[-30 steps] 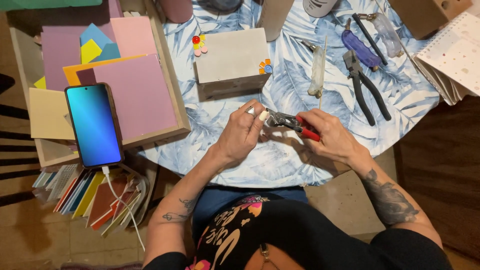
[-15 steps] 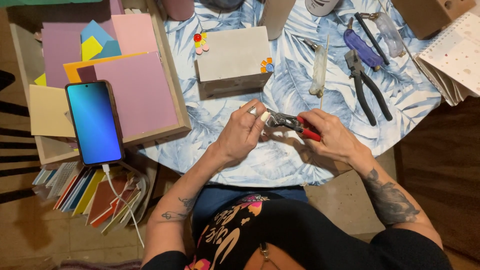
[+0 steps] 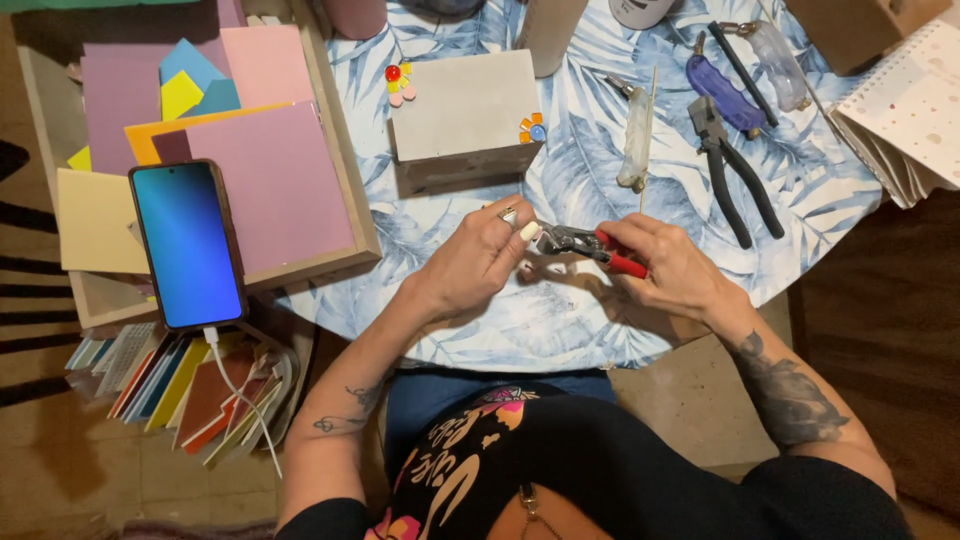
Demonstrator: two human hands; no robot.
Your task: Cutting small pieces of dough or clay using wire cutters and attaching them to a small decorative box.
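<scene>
At the centre of the frame, above the round table with a blue-and-white leaf-print cloth [image 3: 560, 330], both hands meet over a small tool. The right hand [image 3: 672, 268] is closed around the red-handled metal pliers [image 3: 585, 245], with the red grips in the palm and the steel head pointing toward frame left. The left hand [image 3: 480, 260] is curled, its fingertips pinched right at the plier head; whatever small piece sits there is hidden by the fingers, so I cannot tell what it is.

Judging from this pose, the step in hand is a fine gripping or bending job on a tiny part, with the pliers clamping and the left fingers steadying. A next move would call for a firm, even squeeze from the right hand while the left keeps the part from twisting or slipping out.

Just above the hands lies a pale grey rectangular block with small coloured flower pieces at two corners [image 3: 462, 115]. Toward upper right rest black-handled pliers [image 3: 735, 175], a purple translucent tool [image 3: 722, 92] and a clear slender glue stick [image 3: 637, 140]. At left, a shallow wooden tray holding pink, purple, yellow and blue paper sheets [image 3: 345, 190] carries a smartphone with a blue screen [image 3: 187, 245], its white cable trailing down over a stack of coloured books [image 3: 180, 385] at lower left. A dotted spiral notepad [image 3: 905, 110] sits at the right edge.
</scene>
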